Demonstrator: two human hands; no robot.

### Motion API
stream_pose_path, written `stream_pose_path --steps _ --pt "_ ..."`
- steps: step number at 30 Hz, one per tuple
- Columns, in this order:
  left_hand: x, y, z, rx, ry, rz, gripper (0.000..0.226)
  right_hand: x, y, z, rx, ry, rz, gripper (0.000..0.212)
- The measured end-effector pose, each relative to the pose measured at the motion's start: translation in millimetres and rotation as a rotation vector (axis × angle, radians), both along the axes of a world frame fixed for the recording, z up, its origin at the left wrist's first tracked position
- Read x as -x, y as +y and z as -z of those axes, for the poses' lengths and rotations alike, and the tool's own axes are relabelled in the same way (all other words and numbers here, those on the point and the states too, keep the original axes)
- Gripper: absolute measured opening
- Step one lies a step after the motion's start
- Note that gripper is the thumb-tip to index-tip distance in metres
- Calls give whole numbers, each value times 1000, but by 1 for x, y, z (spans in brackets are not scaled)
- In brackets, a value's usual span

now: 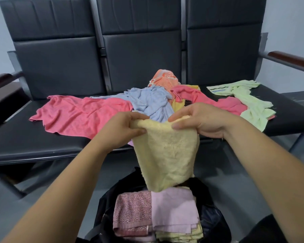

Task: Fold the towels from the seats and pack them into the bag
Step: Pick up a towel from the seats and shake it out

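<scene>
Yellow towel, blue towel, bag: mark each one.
yellow towel [165,155], head view, middle of the hanging cloth.
blue towel [153,100], head view, its crumpled middle.
bag [212,220], head view, dark wall on its right side.

A pale yellow towel [165,155] hangs with its top edge pinched by the left hand [123,130] and right hand [202,120], over the open black bag [212,223] on the near floor. In the bag lie a folded patterned pink towel [132,213], left, and a lilac towel [174,209], right. Unfolded on the far seats [42,141]: large pink towel [81,114] left, blue towel [153,102] middle, green towel [244,97] right.
</scene>
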State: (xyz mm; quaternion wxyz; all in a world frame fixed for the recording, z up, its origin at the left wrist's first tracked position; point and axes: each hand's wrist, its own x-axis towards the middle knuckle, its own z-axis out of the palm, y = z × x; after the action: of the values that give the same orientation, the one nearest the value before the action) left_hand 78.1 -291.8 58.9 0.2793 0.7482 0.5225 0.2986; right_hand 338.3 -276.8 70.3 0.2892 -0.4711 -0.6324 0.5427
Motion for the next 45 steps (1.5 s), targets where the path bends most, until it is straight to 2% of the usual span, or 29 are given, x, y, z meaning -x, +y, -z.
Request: stream_pose_path --steps 2,3,5,7,9,13,15,16,17,19,21,23,25,28,30,33,35,37,39,40,42,44,45 --pt "0 1 2 -13 11 -40 16 -1 0 0 -134 -307 -75 39" --pt "1 1 3 9 10 -48 12 0 1 0 -209 -451 -58 34" --pt "3 1 6 74 5 -36 8 1 2 2 -299 -503 7 18" --pt "4 3 9 118 -67 -48 6 2 6 7 -335 -441 60 12" --pt "3 4 10 173 -234 -96 7 1 9 11 -295 -283 75 10" --pt "2 6 4 287 -592 -218 8 2 12 12 8 184 261 23" --pt "0 4 -1 370 -763 -155 20 4 13 10 109 323 313 22" --pt "2 3 -2 389 -781 -103 33 4 14 9 150 395 301 21" --pt "3 2 -3 374 -719 -74 44 4 13 7 179 456 255 21" --pt "9 1 -3 249 -430 -82 50 1 10 4 170 446 121 29" --pt "11 1 -2 84 -145 -144 37 0 8 3 6 129 38 38" --pt "11 3 1 -42 1 -139 17 3 7 4 -229 -245 79 34" --pt "10 3 3 -58 0 -114 7 7 8 7 -351 -326 125 23" --pt "11 6 6 13 -106 -117 2 5 13 15 -318 -179 128 13" --pt "11 7 7 95 -288 -131 7 4 15 19 -236 -40 163 15" --pt "12 8 7 250 -584 -172 8 9 18 25 -116 145 401 17" --pt "16 10 9 311 -677 -146 14 15 17 26 -5 288 471 12" --pt "22 12 12 334 -641 -101 33 18 14 25 101 415 389 16" --pt "26 12 16 255 -382 -123 49 16 11 24 122 414 251 24" --pt "27 12 17 188 -230 -140 51 14 11 24 95 335 205 31" --pt "29 13 19 57 -6 -173 45 14 11 25 -52 33 183 45" --pt "32 12 21 -44 122 -193 32 19 9 26 -223 -285 199 48" --pt "33 12 22 -77 157 -196 24 22 7 27 -292 -383 204 48"
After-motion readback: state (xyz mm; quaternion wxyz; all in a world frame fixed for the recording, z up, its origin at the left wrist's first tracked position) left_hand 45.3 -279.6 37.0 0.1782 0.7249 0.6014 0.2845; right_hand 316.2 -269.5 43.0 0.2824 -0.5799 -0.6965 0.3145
